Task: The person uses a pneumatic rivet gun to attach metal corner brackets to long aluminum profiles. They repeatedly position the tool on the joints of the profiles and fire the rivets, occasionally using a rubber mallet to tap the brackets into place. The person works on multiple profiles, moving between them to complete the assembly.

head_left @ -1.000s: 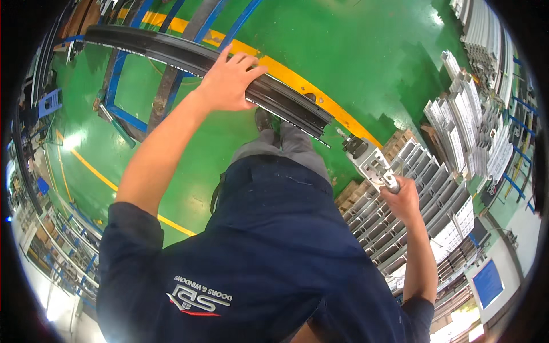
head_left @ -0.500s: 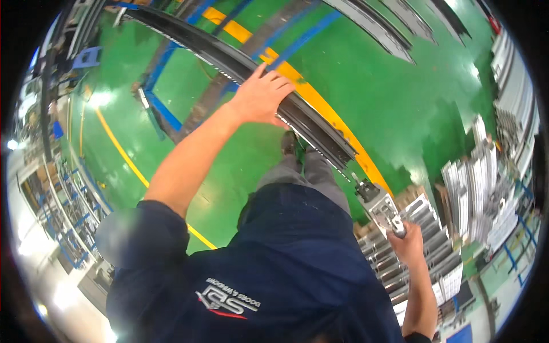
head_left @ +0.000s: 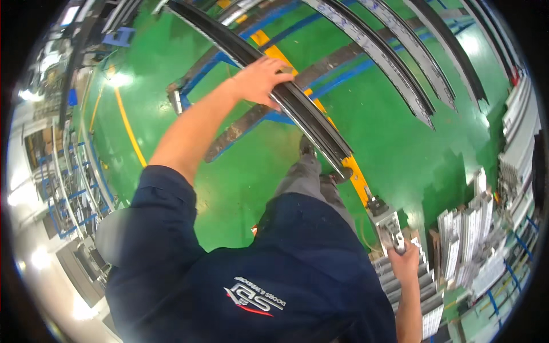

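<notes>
Profile [head_left: 313, 121] clamped in the left hand [head_left: 260, 80]; tool [head_left: 387, 220] in the right hand [head_left: 405, 258].
Long and black, slanting above the green floor [head_left: 394, 128] and across the frame [head_left: 231, 135], near end close to the tool but apart. Held over both edges on the left; handle gripped tight on the right. Probably stiff, light for its length, smooth, easily scratched; best held edge to edge, nearer mid-length.

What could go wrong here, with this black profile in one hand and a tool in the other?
The long black profile might slip or swing, since only the left hand is seen holding it. Its near end appears over a shoe, so a drop could hit that foot. The right hand holds the tool alone, so it may twist.
</notes>
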The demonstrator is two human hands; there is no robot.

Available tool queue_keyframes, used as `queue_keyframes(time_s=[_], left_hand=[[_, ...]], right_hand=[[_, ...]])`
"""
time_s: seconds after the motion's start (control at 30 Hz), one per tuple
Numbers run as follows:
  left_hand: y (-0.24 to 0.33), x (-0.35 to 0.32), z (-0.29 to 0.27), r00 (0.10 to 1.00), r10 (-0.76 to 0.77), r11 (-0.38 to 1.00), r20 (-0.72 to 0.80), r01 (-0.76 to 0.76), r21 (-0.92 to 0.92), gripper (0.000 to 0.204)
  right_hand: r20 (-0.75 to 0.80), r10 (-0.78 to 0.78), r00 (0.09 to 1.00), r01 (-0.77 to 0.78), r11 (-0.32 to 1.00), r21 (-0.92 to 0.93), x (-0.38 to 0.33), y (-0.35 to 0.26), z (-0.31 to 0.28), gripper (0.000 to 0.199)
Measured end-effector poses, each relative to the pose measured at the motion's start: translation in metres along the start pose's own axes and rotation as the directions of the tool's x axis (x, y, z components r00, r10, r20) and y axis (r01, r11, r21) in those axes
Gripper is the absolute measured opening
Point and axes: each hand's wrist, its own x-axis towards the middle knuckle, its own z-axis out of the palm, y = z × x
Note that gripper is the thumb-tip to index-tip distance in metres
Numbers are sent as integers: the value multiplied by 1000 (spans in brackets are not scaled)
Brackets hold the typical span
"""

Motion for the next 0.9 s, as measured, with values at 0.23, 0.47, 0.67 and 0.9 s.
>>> queue_keyframes(time_s=[0.23,0.47,0.67,0.9], left_hand=[[-27,-1,12,999,22,999,-42,-23,-23,89],[-65,3,14,999,6,1000,-39,-7,-3,86],[-65,8,8,999,-44,998,23,45,-41,89],[-69,8,15,999,-37,999,-14,37,-29,92]], right_hand=[[26,76,997,-72,990,-123,30,-84,-24,28],[186,38,982,-14,992,-128,72,-128,-33,27],[239,-25,971,46,995,-83,93,-167,-33,20],[340,82,937,-46,993,-112,103,-180,-38,21]])
